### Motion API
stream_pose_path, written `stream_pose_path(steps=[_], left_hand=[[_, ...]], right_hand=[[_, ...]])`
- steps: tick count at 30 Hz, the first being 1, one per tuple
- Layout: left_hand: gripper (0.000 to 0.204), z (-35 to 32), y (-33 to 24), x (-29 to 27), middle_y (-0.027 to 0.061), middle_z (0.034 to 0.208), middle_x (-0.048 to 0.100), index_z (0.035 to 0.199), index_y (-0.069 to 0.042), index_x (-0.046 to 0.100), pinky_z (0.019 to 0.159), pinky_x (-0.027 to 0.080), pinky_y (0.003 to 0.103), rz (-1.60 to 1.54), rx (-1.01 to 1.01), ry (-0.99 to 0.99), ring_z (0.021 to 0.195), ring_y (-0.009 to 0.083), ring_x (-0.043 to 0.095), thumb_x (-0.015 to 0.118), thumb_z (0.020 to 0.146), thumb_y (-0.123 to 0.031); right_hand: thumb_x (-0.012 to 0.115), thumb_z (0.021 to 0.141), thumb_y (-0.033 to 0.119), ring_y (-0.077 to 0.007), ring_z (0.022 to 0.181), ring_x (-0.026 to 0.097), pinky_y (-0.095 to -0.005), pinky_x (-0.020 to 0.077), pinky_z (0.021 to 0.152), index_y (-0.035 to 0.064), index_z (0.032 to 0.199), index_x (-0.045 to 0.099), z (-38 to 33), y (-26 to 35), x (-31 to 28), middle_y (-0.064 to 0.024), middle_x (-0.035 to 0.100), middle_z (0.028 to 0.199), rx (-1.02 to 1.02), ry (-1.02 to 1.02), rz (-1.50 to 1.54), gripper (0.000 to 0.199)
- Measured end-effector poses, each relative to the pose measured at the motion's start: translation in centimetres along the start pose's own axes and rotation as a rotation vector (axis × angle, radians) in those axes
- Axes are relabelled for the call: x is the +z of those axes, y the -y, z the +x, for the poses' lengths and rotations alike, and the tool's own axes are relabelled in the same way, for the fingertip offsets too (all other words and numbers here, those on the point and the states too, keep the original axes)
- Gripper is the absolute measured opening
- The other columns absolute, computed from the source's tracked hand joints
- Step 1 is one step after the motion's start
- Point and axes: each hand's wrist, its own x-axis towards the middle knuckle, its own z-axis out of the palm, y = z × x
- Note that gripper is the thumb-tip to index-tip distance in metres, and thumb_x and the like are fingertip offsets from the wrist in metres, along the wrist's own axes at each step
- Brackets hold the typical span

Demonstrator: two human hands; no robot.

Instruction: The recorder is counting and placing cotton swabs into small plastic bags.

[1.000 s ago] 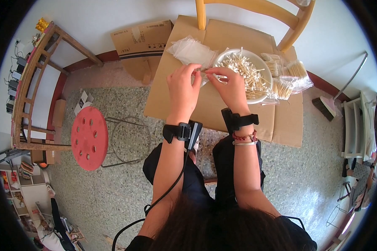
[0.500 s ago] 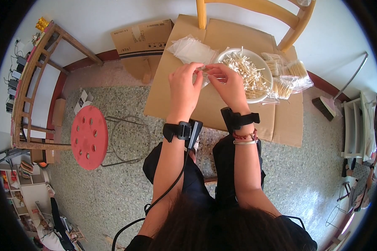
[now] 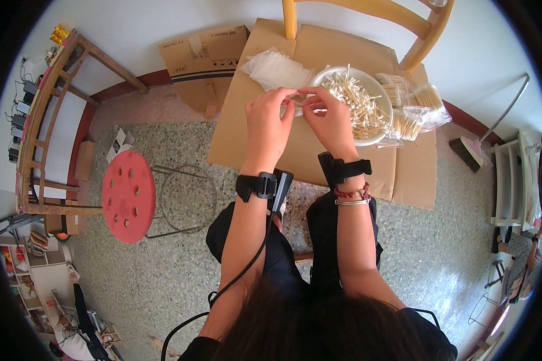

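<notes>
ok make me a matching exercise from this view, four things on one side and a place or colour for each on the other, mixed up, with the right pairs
1. cotton swabs
2. stool seat
3. flat clear bags
4. broom

A. on the floor, right of the cardboard
B. left of the bowl
C. heaped in the bowl
D. red, with holes

Pairs: 1-C, 2-D, 3-B, 4-A

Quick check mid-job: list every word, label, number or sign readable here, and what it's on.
Nothing here reads clearly enough to quote.
Brown cardboard box: dark printing and small symbols, too small and blurred.
White item beside the red stool: dark marks, too blurred to tell whether they're text.
Filled clear bags and white bowl: no lettering I can make out.
</notes>
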Motion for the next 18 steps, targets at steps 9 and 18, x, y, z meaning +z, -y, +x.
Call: stream_pose_path(steps=[9, 18], left_hand=[[0.013, -0.7, 1.3, -0.1, 0.0087, 0.079, 0.063, 0.086, -0.005, 0.061, 0.070, 0.042, 0.034, 0.058, -0.060, 0.052, 0.076, 0.0253, 0.059, 0.058, 0.073, -0.002], [0.022, -3.5, 2.3, -0.5, 0.0147, 0.079, 0.063, 0.084, -0.002, 0.063, 0.067, 0.047, 0.036, 0.166, -0.374, 0.799, 0.076, 0.0288, 0.060, 0.070, 0.065, -0.012]], right_hand=[[0.053, 0.074, -0.001, -0.0248, 0.075, 0.060, -0.0330, 0.0478, 0.068, 0.0052, 0.099, 0.060, 0.2, -1.3, -1.3, -0.0129, 0.062, 0.085, -0.028, -0.204, -0.152, 0.026], [0.053, 0.068, -0.005, -0.0266, 0.072, 0.058, -0.0351, 0.0460, 0.067, 0.0050, 0.097, 0.060, 0.1, -2.7, -1.9, -0.0127, 0.061, 0.083, 0.084, -0.129, -0.249, 0.031]])
